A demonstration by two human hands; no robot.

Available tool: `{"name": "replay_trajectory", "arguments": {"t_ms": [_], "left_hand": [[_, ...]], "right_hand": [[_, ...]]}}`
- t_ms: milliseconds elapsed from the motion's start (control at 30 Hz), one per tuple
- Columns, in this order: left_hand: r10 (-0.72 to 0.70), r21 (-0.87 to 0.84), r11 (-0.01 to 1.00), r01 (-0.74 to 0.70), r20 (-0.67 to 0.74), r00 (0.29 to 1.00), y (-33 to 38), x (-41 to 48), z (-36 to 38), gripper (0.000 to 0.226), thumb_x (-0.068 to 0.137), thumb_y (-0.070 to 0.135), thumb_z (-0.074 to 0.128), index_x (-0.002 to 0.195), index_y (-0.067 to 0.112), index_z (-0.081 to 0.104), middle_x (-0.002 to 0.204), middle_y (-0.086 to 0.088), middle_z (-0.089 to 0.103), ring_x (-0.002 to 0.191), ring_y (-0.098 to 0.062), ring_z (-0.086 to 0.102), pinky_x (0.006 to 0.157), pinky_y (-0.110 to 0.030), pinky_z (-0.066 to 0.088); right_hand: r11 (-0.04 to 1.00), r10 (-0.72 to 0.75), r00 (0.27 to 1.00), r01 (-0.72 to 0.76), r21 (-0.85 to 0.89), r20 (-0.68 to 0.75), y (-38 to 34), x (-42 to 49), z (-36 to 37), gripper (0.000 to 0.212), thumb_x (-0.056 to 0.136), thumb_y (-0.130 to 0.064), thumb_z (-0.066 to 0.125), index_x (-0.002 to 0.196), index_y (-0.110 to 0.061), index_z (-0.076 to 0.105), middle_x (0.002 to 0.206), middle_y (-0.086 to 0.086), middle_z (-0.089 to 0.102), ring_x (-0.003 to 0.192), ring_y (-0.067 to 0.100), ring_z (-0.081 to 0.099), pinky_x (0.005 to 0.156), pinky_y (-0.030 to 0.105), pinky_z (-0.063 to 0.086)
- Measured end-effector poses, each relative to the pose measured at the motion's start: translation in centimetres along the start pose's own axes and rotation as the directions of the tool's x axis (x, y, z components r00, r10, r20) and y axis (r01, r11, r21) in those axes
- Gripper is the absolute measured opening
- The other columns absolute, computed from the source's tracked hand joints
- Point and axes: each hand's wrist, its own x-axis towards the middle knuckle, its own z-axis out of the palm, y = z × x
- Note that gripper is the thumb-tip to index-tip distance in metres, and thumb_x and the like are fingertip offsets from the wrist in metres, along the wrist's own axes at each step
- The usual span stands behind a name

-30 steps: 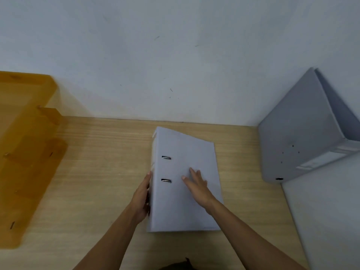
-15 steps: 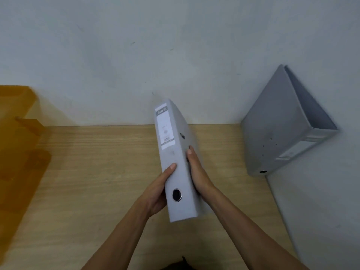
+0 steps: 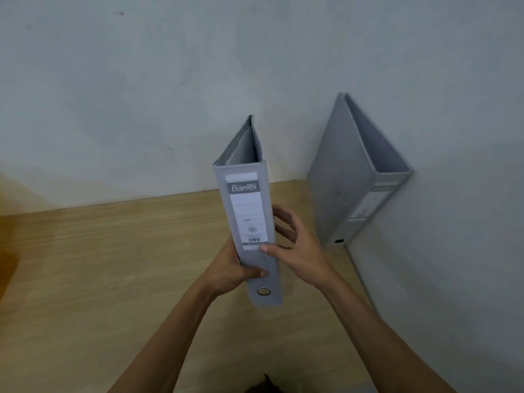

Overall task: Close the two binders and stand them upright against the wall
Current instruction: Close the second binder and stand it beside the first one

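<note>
A: Nearest us, what have the hands got?

B: The left hand (image 3: 232, 268) is wrapped round the lower part of the binder (image 3: 249, 219), thumb across the spine just above the ring hole. The right hand (image 3: 297, 251) is half open, thumb on the spine below the label, fingers spread along the cover at 3 o'clock. The binder is upright, spine toward us, covers meeting at the far edge, so it looks closed. Whether its foot touches the table (image 3: 113, 265) I cannot tell.

A: And farther off?

B: At 2 o'clock the second binder (image 3: 348, 177) already stands in the corner, leaning on the wall (image 3: 141, 95).

A: So which step is this?

B: Standing up the last binder, I'd judge. The next move calls for carrying it toward 12 o'clock and setting it squarely against the wall before letting go.
</note>
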Motion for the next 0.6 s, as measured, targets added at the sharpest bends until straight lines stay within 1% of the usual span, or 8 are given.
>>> {"name": "replay_trajectory", "arguments": {"t_ms": [100, 167, 233, 300, 367, 433, 500, 600], "left_hand": [[-0.001, 0.057, 0.998, 0.000, 0.022, 1.000, 0.4, 1.3, 1.7, 0.090, 0.073, 0.001, 0.084, 0.149, 0.017, 0.039, 0.136, -0.004, 0.063, 0.122, -0.021, 0.064, 0.092, -0.040, 0.059], [0.004, 0.086, 0.996, -0.008, 0.046, 0.999, 1.5, 2.2, 2.8, 0.096, 0.075, 0.008, 0.084, 0.153, 0.026, 0.033, 0.139, 0.006, 0.060, 0.125, -0.011, 0.061, 0.097, -0.036, 0.057], [0.020, 0.095, 0.995, -0.029, 0.092, 0.996, 2.5, 3.2, 4.1, 0.104, 0.077, 0.012, 0.085, 0.157, 0.034, 0.023, 0.144, 0.011, 0.055, 0.128, -0.004, 0.057, 0.099, -0.028, 0.055], [0.026, 0.128, 0.991, -0.042, 0.121, 0.992, 2.9, 4.3, 5.4, 0.113, 0.075, 0.021, 0.087, 0.159, 0.039, 0.013, 0.152, 0.013, 0.047, 0.135, -0.006, 0.050, 0.103, -0.026, 0.049], [0.008, 0.178, 0.984, -0.029, 0.118, 0.993, 2.7, 5.1, 6.6, 0.124, 0.071, 0.035, 0.088, 0.160, 0.039, 0.002, 0.161, 0.012, 0.035, 0.142, -0.010, 0.040, 0.107, -0.025, 0.041], [-0.018, 0.239, 0.971, -0.012, 0.123, 0.992, 2.3, 5.8, 8.3, 0.132, 0.068, 0.045, 0.085, 0.160, 0.036, -0.009, 0.166, 0.008, 0.024, 0.149, -0.016, 0.032, 0.115, -0.034, 0.037], [-0.034, 0.289, 0.957, -0.006, 0.133, 0.990, 2.0, 6.3, 9.6, 0.133, 0.071, 0.040, 0.082, 0.158, 0.031, -0.018, 0.169, 0.005, 0.017, 0.152, -0.021, 0.026, 0.118, -0.037, 0.033], [-0.032, 0.309, 0.951, -0.008, 0.124, 0.992, 1.9, 7.2, 11.1, 0.127, 0.079, 0.028, 0.079, 0.158, 0.029, -0.021, 0.169, 0.004, 0.013, 0.153, -0.024, 0.023, 0.119, -0.039, 0.030]], "right_hand": [[1.000, 0.019, 0.999, -0.018, 0.013, -0.048, 1.0, -1.3, -2.2, 0.073, 0.081, -0.015, 0.082, 0.139, -0.041, 0.046, 0.145, -0.022, 0.053, 0.131, -0.003, 0.053, 0.100, 0.016, 0.049], [0.999, 0.048, 0.996, -0.047, 0.014, -0.080, 1.6, -2.2, -3.6, 0.073, 0.083, -0.016, 0.081, 0.139, -0.046, 0.046, 0.143, -0.026, 0.053, 0.130, -0.003, 0.054, 0.100, 0.022, 0.052], [0.997, 0.075, 0.991, -0.073, 0.023, -0.108, 2.4, -2.9, -4.7, 0.075, 0.083, -0.021, 0.079, 0.147, -0.038, 0.045, 0.145, -0.020, 0.056, 0.132, 0.003, 0.055, 0.101, 0.030, 0.053], [0.995, 0.097, 0.984, -0.093, 0.035, -0.148, 3.1, -3.6, -5.6, 0.077, 0.079, -0.029, 0.080, 0.148, -0.033, 0.046, 0.142, -0.016, 0.060, 0.131, 0.006, 0.056, 0.101, 0.032, 0.053], [0.993, 0.115, 0.975, -0.110, 0.037, -0.191, 3.6, -4.1, -6.4, 0.071, 0.074, -0.035, 0.079, 0.141, -0.033, 0.054, 0.134, -0.015, 0.066, 0.128, 0.007, 0.059, 0.099, 0.033, 0.054], [0.992, 0.129, 0.963, -0.123, 0.041, -0.238, 4.5, -4.7, -7.7, 0.053, 0.081, -0.020, 0.078, 0.126, -0.040, 0.060, 0.123, -0.016, 0.069, 0.124, 0.010, 0.062, 0.098, 0.032, 0.056], [0.989, 0.145, 0.956, -0.138, 0.044, -0.253, 5.1, -5.1, -8.6, 0.050, 0.089, -0.004, 0.070, 0.115, -0.045, 0.059, 0.117, -0.015, 0.070, 0.123, 0.013, 0.064, 0.093, 0.025, 0.057], [0.988, 0.156, 0.953, -0.150, 0.042, -0.261, 5.5, -5.3, -9.8, 0.046, 0.094, 0.000, 0.063, 0.117, -0.039, 0.059, 0.118, -0.010, 0.069, 0.120, 0.012, 0.064, 0.083, 0.010, 0.054]]}}
